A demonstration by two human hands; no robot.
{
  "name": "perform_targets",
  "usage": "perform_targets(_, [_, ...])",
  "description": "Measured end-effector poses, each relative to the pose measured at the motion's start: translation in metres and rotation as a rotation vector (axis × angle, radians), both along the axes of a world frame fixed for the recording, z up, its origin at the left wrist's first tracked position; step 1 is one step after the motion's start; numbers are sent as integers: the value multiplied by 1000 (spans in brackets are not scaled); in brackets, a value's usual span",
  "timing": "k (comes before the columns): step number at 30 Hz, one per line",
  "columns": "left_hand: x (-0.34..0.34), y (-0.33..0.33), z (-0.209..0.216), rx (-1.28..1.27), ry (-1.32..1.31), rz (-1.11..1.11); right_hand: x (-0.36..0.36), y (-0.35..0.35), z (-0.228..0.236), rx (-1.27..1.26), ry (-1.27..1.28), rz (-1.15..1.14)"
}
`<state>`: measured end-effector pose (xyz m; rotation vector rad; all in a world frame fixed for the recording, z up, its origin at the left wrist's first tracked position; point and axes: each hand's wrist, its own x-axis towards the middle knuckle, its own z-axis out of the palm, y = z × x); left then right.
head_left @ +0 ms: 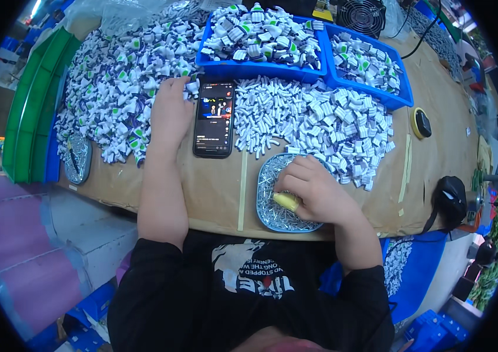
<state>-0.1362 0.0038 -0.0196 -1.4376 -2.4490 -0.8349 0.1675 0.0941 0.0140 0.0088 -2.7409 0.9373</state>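
The black smartphone lies flat on the brown paper-covered worktable, screen lit, and serves as the reference point. Just left of it, the left hand rests palm down, fingers loosely together, with the fingertips touching the edge of a large heap of white plastic parts with green and purple markings; whether it pinches a part cannot be told. To the lower right of the phone sits a shallow blue square tray of small silver metal pins. The right hand is curled over this tray, its fingers bunched down into the pins, with a yellow rubber finger cot on one fingertip. Directly right of the phone lies a heap of white ribbed plastic pieces. Beyond the phone stand two blue plastic bins holding more white parts.
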Motion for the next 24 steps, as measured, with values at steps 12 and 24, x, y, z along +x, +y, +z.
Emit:
perform_targets(12, [5, 12, -4, -137, 108, 53, -1, -5, -2, -2, 71, 16])
perform_targets(24, [1, 22, -8, -26, 50, 141, -2, -5, -1, -23, 146, 24])
